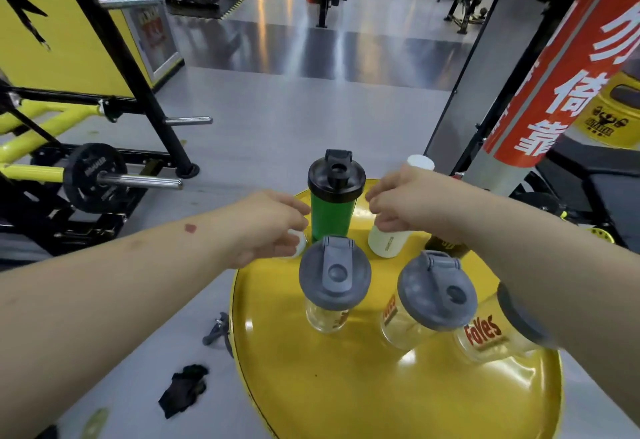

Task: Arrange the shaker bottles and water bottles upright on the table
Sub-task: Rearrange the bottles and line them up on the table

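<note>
A green shaker bottle (330, 217) with a black lid stands upright at the far side of the round yellow table (346, 386). Two clear shakers with grey lids (334, 276) (437, 291) stand upright nearer me. A third clear shaker (485, 336) sits partly under my right forearm. My right hand (412, 199) is wrapped around the middle of a white water bottle (386, 241), right of the green shaker; its cap shows above the hand. My left hand (266, 227), left of the green shaker, curls over a small white bottle (298, 243) that is mostly hidden.
A dark bottle (443, 244) peeks out below my right wrist. A weight plate on a bar (91, 177) and a rack stand to the left. A pillar with a red banner (554, 75) rises at right. A black cloth (183, 386) and a clip (216, 331) lie on the floor.
</note>
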Demonstrator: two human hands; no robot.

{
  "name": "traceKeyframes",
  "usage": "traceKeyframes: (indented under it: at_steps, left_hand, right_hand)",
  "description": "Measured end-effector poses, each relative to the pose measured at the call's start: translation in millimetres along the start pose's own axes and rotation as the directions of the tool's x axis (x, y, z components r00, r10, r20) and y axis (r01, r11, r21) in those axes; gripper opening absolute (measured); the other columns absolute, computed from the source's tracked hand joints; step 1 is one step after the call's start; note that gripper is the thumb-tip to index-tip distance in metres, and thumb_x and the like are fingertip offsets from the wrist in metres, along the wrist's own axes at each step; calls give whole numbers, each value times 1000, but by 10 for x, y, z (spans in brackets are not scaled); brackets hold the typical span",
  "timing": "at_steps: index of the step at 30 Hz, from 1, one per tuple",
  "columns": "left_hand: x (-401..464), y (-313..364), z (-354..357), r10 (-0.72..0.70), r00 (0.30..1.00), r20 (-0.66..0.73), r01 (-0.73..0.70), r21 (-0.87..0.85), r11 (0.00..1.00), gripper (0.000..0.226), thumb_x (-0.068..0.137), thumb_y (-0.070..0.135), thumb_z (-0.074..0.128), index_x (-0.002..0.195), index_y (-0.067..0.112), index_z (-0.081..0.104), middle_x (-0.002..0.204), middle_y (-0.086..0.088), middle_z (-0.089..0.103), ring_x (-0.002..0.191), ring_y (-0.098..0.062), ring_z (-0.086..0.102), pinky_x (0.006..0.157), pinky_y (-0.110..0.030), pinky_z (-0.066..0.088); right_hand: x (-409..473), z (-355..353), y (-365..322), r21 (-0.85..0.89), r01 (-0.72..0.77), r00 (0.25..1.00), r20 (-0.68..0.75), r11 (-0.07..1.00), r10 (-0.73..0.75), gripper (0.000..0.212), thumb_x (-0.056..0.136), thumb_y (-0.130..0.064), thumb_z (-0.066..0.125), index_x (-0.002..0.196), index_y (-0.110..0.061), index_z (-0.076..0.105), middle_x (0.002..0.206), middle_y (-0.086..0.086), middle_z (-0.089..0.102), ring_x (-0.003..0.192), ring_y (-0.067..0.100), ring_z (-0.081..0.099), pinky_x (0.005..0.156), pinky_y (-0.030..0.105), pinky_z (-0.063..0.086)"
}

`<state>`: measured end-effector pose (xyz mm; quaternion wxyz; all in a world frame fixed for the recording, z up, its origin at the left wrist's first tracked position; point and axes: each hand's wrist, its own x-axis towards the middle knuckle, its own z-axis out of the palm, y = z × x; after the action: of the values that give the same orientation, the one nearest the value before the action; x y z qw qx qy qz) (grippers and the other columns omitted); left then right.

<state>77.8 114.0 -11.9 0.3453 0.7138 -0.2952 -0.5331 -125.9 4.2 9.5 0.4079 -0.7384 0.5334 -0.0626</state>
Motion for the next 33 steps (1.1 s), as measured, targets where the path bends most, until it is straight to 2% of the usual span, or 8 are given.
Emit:
traceKeyframes:
  at_steps: [4,7,9,12,16,22,28,33]
  left_hand:
    - [-173,-189,120,-47,985,168,29,106,994,36,98,14,61,133,22,62,131,-6,67,104,-38,74,89,-44,62]
    - [-224,-248,174,-48,982,183,51,-9,999,33,103,11,54,134,17,62,131,-8,67,101,-39,75,89,-48,62]
    - [-235,-270,179,-36,984,176,44,-42,998,32,103,10,54,133,15,63,131,-9,67,101,-41,74,88,-49,62]
    - [-291,-280,198,-43,987,154,57,-89,994,32,103,10,54,134,14,62,132,-10,66,105,-42,72,91,-50,60]
    - [-378,-277,234,-15,989,146,29,-93,995,26,104,15,54,127,16,66,127,-7,67,107,-37,71,92,-47,60]
    - [-362,-346,221,63,971,229,-61,-17,998,36,90,30,75,125,22,69,121,0,76,113,-21,71,103,-45,55]
    - [-357,-310,236,47,971,235,-51,10,999,37,92,27,73,128,21,67,120,1,76,113,-21,71,105,-45,53]
    - [-525,-129,262,148,989,17,-146,273,951,71,91,49,67,153,26,39,152,0,49,132,-24,52,107,-38,42]
  right_hand:
    - [-182,120,-52,-272,47,975,224,961,16,35,83,-18,73,116,-5,76,116,22,78,111,42,73,99,54,59]
    - [-273,224,-115,-411,55,948,307,910,82,28,83,-18,72,105,-1,74,91,18,77,85,30,72,88,45,63]
    - [-328,265,-150,-429,40,938,327,902,114,31,81,-19,70,104,1,72,91,20,79,83,33,76,95,53,61]
    - [-352,297,-160,-359,1,947,300,933,115,36,82,-17,70,113,0,72,106,25,78,102,39,78,95,59,60]
    - [-357,320,-141,-364,10,956,277,931,98,38,80,-20,70,114,-4,73,102,25,78,85,32,80,93,61,60]
    - [-388,336,-127,-329,15,965,253,944,73,35,79,-19,70,111,-5,75,103,23,80,100,38,78,90,59,63]
    - [-514,291,-209,-442,75,983,183,894,8,32,85,-25,68,109,-6,75,100,19,77,88,32,74,81,38,62]
    - [-691,-83,-237,-419,77,993,-53,905,-109,36,91,-24,62,122,-7,72,121,20,73,112,38,68,96,49,58]
